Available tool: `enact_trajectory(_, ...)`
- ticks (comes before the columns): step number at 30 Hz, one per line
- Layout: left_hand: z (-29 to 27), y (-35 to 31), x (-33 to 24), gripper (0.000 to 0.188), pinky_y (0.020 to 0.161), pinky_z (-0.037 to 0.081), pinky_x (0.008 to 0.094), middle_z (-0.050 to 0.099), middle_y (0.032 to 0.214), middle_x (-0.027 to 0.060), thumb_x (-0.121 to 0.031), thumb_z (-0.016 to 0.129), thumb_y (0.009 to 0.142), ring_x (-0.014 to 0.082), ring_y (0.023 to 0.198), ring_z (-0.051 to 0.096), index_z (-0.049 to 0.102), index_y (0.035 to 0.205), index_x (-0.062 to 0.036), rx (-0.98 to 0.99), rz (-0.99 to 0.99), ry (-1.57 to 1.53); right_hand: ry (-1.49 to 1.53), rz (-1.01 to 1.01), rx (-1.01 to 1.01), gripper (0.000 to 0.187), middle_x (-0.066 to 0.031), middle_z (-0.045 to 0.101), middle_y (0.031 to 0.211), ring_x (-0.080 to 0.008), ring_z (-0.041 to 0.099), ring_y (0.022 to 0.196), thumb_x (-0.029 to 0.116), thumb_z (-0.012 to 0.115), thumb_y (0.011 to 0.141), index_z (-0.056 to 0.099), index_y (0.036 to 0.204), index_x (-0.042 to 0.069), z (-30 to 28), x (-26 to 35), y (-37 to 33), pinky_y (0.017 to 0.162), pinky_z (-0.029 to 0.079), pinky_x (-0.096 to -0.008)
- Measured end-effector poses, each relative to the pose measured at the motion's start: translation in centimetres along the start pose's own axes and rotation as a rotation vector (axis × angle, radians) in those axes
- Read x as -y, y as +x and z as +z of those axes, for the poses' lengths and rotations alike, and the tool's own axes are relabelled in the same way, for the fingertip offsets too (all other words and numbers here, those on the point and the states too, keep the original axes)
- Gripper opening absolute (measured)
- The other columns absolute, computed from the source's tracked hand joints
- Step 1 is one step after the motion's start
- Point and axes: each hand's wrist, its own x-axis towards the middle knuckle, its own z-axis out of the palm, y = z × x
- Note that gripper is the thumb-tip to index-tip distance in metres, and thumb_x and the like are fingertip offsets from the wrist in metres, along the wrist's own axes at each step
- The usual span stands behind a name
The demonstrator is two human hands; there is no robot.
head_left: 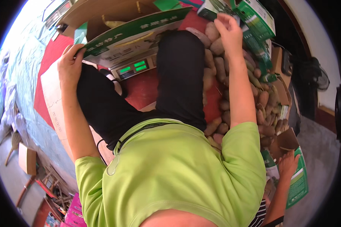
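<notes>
My left hand point(69, 63) grips the near left corner of a green-and-white cardboard box point(130, 42), thumb and fingers closed on its edge. The open-topped box rests on a digital scale point(134, 69) with lit green displays. Inside it a pale tuber point(115, 24) shows; most of its contents are hidden. My right hand point(231, 34) is raised over the top of a sweet potato pile point(219, 64), its fingers bent and a little apart, with nothing visible in them. Just beside its fingertips lies a sweet potato point(211, 32).
On the right a co-worker's hand point(288, 164) touches another green box point(297, 178). More green cartons point(255, 19) stand beyond the pile. Red cloth point(142, 90) lies under the scale. At left are blue sheeting point(26, 90) and a small carton point(27, 159); a fan point(318, 73) stands far right.
</notes>
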Motion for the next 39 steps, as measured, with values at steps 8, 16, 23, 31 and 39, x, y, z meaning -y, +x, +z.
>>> enact_trajectory(8, 0.2, 0.2, -0.3, 0.013, 0.072, 0.047, 0.0260, 0.062, 0.083, 0.0072, -0.007, 0.062, 0.085, 0.0168, 0.077, 0.062, 0.065, 0.097, -0.0029, 0.000, 0.021, 0.011, -0.307, 0.445, 0.100, 0.021, -0.0096, 0.067, 0.091, -0.0183, 0.062, 0.085, 0.007, 0.067, 0.079, 0.064, 0.098, 0.000, -7.5, -16.3, -19.6, 0.076, 0.049, -0.0306)
enact_trajectory(16, 0.1, 0.1, 0.6, 0.015, 0.066, 0.046, 0.0235, 0.063, 0.084, 0.0054, -0.008, 0.061, 0.086, 0.0133, 0.074, 0.061, 0.065, 0.101, -0.0051, 0.028, -0.020, 0.043, -0.402, 0.879, 0.336, 0.023, -0.0060, 0.065, 0.080, -0.0161, 0.062, 0.073, 0.015, 0.070, 0.078, 0.063, 0.096, 0.002, -7.9, -24.7, -36.9, 0.063, 0.051, -0.0305)
enact_trajectory(23, 0.4, 0.1, 1.1, 0.017, 0.065, 0.046, 0.0234, 0.064, 0.086, 0.0051, -0.009, 0.062, 0.087, 0.0127, 0.072, 0.060, 0.065, 0.103, -0.0061, 0.018, -0.031, 0.048, -0.332, 1.208, 0.175, 0.022, -0.0042, 0.063, 0.079, -0.0147, 0.060, 0.065, 0.015, 0.068, 0.080, 0.062, 0.099, 0.007, -9.3, -23.0, -36.6, 0.049, 0.046, -0.0301)
enact_trajectory(31, 0.7, 0.4, 1.2, 0.018, 0.064, 0.047, 0.0233, 0.065, 0.087, 0.0045, -0.010, 0.061, 0.088, 0.0099, 0.071, 0.059, 0.066, 0.105, -0.0066, 0.032, -0.066, 0.065, -0.176, 1.346, -0.234, 0.030, -0.0045, 0.061, 0.081, -0.0162, 0.058, 0.063, 0.020, 0.069, 0.081, 0.058, 0.105, 0.008, -12.8, -23.8, -35.6, 0.046, 0.045, -0.0286)
enact_trajectory(39, 1.0, 0.6, 0.0, 0.016, 0.068, 0.046, 0.0231, 0.064, 0.086, 0.0043, -0.009, 0.062, 0.086, 0.0113, 0.075, 0.060, 0.065, 0.102, -0.0052, 0.018, -0.068, 0.089, 0.111, 1.517, -0.515, 0.044, -0.0078, 0.054, 0.111, -0.0240, 0.053, 0.099, 0.026, 0.075, 0.077, 0.055, 0.114, 0.014, -11.6, -25.4, -33.9, 0.070, 0.047, -0.0447)
